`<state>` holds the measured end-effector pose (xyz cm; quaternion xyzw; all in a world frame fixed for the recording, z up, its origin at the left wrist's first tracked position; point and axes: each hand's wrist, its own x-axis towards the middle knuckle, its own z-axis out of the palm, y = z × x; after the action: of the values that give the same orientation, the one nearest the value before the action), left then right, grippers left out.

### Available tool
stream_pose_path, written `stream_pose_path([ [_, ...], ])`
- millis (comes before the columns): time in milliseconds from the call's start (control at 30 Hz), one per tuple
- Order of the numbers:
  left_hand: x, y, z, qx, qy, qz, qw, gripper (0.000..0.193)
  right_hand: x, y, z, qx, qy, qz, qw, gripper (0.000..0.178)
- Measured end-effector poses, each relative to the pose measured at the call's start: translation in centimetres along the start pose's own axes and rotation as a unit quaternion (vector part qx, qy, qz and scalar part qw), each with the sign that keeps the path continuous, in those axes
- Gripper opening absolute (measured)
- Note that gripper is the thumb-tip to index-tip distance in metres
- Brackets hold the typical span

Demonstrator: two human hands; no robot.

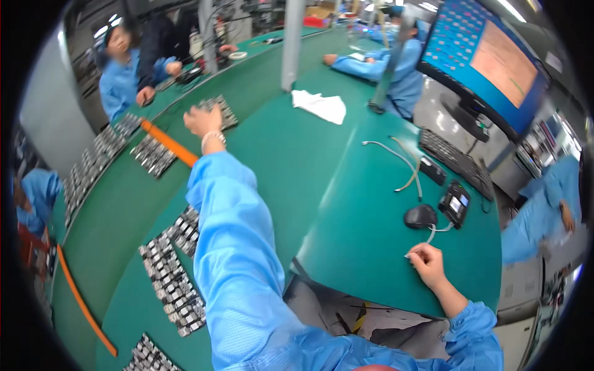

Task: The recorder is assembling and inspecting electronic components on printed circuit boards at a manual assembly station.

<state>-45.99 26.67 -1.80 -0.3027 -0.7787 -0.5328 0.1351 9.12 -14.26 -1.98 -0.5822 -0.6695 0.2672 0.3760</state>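
My left hand [203, 120] reaches far out across the long green surface on the left, a beaded band at its wrist. Its fingers look apart, somewhat blurred, beside a panel of small grey metallic parts [226, 112]; whether they touch it I cannot tell. A similar panel [153, 156] lies just left of the hand, by an orange strip [168, 143]. My right hand [427, 264] rests low over the green table at the right, thumb and fingers pinched together. A tiny pale spot shows at the fingertips, too small to name. The black mouse [420, 216] lies just beyond it.
More panels of parts [173, 281] lie left of my left arm. A white cloth [318, 106], keyboard [456, 157], small black device with a screen [455, 204], loose cables [408, 164] and a monitor [486, 62] stand or lie beyond. Other people in blue work nearby.
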Motion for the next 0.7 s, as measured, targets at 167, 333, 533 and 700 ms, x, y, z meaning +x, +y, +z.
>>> stream_pose_path([
  [167,4.0,-5.7,-6.0,0.381,0.008,-0.067,0.922,0.079,-0.3,-0.3,0.3,0.024,0.038,0.034,0.998,0.005],
  [333,3.0,-12.8,-10.9,0.307,-0.077,-0.080,0.945,0.070,0.1,0.1,0.7,0.026,0.027,0.024,0.999,0.005],
  [533,4.6,-15.7,-14.7,0.252,0.020,-0.073,0.965,0.055,0.1,-0.4,-0.3,-0.018,0.033,0.004,0.999,0.007],
  [700,13.7,-30.5,-21.8,-0.010,-0.056,-0.103,0.993,0.056,0.0,-0.6,-0.4,-0.004,0.025,-0.017,1.000,0.013],
])
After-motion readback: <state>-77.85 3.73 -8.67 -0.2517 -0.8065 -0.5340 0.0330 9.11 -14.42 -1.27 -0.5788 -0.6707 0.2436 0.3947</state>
